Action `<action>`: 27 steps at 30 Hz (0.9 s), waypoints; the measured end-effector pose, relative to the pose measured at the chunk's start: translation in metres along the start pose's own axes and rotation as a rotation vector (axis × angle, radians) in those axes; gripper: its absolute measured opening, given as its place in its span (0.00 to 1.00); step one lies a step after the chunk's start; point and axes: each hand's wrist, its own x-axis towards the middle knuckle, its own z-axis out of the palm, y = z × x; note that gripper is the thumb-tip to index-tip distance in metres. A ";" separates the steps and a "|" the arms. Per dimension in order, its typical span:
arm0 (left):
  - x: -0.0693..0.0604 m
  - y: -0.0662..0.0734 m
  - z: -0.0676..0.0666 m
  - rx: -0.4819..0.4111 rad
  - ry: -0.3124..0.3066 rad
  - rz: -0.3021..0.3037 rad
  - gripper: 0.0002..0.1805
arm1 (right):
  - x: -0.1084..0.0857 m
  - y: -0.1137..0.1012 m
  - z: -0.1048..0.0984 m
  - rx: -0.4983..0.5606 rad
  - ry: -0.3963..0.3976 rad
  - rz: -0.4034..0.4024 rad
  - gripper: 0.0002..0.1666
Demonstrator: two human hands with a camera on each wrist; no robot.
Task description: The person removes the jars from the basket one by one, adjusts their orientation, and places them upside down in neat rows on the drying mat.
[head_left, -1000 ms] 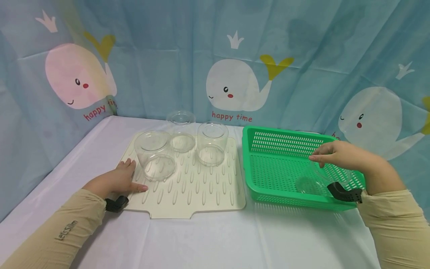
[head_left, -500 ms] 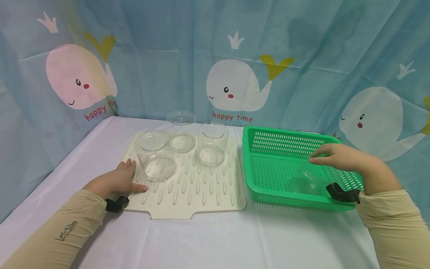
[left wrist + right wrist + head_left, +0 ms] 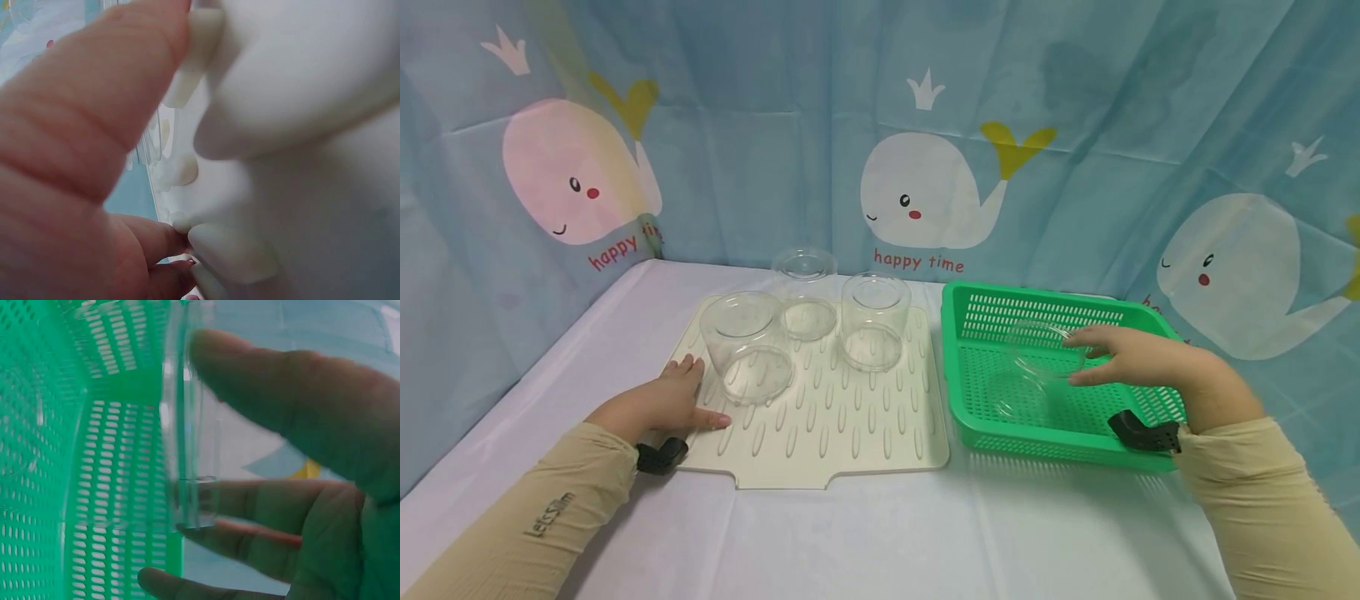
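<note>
My right hand pinches the rim-like end of a clear plastic jar inside the green basket. In the right wrist view, my thumb and fingers lie on either side of the jar's clear edge. My left hand rests, fingers spread, on the left edge of a cream draining mat with raised oval ridges. On that mat stand a wide clear jar, a narrower clear jar and another clear jar at the back. The left wrist view shows my thumb close beside the ridges.
A white cloth covers the table beneath mat and basket. Behind them hangs a blue curtain printed with whales. The basket's slotted walls rise to the right of the mat.
My right hand has moved left over the basket, and the clear jar has shifted left with it. My left hand and the jars on the mat have stayed put.
</note>
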 end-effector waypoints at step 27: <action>0.003 -0.003 0.002 -0.003 -0.007 -0.006 0.72 | 0.052 -0.013 0.013 0.183 -0.115 -0.157 0.58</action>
